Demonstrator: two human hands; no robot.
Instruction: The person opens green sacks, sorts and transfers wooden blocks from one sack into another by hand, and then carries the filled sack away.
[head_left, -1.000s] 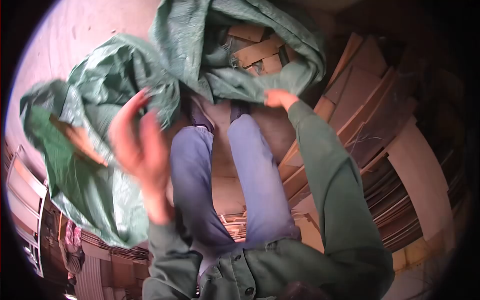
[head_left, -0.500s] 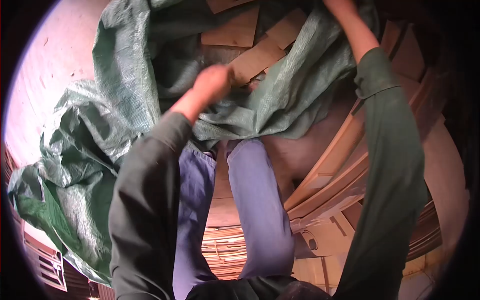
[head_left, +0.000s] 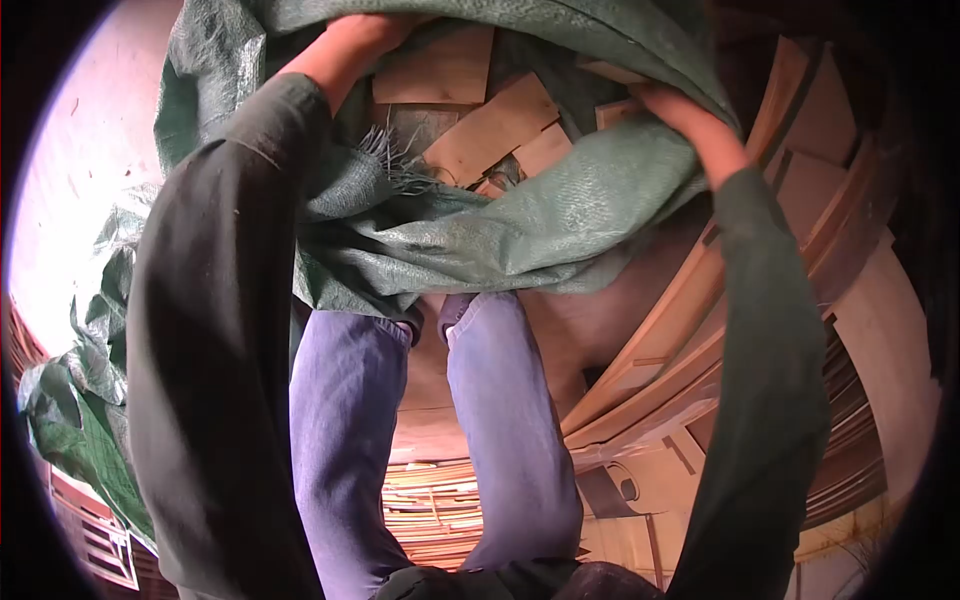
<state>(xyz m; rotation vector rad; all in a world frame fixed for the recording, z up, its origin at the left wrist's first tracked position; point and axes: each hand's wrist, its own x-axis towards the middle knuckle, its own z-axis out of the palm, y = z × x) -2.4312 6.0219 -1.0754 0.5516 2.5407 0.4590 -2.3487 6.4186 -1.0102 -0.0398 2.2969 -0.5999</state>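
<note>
A large green woven sack (head_left: pixel 540 220) lies with its mouth spread before my feet. Inside it are several flat pieces of wood, among them a long board piece (head_left: pixel 495 130) and a squarish one (head_left: pixel 440 70). At the far left of the mouth, my left hand (head_left: pixel 370 35) is closed on the sack's rim, its fingertips hidden by the fabric. My right hand (head_left: pixel 675 108) grips the rim on the right side, with green fabric lying over part of it. Frayed threads (head_left: pixel 395 165) stick out of a fold beside my left forearm.
Long wooden boards (head_left: pixel 665 320) lean in a stack along the right. Thin wood strips (head_left: pixel 435 505) lie behind my legs. Bunched green sheeting (head_left: pixel 85 420) covers the floor on the left, near a white slatted frame (head_left: pixel 105 540).
My left hand has moved up and away from over the wood pieces to the sack's far rim. My right hand has come down and nearer. The sack's far rim now folds over toward me.
</note>
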